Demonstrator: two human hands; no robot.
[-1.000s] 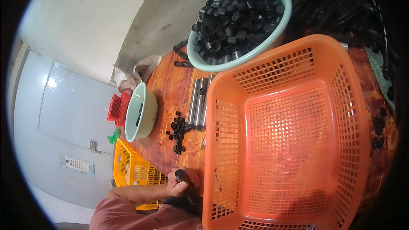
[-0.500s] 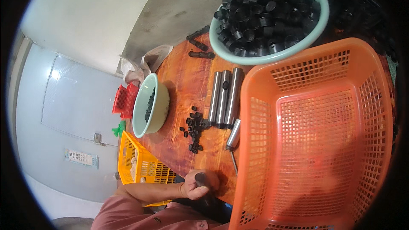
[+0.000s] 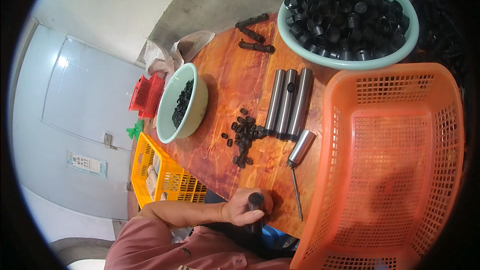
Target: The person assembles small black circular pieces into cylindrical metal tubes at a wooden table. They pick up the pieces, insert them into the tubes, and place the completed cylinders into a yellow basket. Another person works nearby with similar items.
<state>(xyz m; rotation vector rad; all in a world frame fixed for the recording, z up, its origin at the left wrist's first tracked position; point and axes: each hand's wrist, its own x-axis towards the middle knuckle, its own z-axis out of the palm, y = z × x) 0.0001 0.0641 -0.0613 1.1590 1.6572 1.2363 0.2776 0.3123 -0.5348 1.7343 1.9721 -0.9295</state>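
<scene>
At the table's near edge, my left hand [image 3: 239, 211] is wrapped round a dark tube [image 3: 256, 200], held roughly upright with its round black end on top. Its lower part fades into shadow beneath my fist. My right hand is out of the picture. Beyond my left hand lies a pile of small black caps [image 3: 243, 142]. To the right of the pile, silver tubes [image 3: 286, 105] with black ends lie side by side, a small black piece resting on the middle one. Closer to me is a tool with a silver cylindrical handle [image 3: 301, 147] and a thin metal rod [image 3: 297, 195].
A big orange plastic basket [image 3: 327, 170] fills the right side. Behind it stands a pale green basin [image 3: 345, 65] heaped with black rings. A smaller basin [image 3: 197, 105] holds black parts at the left, near a yellow crate [image 3: 185, 190]. Several black rods [image 3: 256, 46] lie at the back.
The view has shifted, so the table's things appear farther left of the basket's old position and more of the tool's rod shows. My left hand keeps its grip on the dark tube.
</scene>
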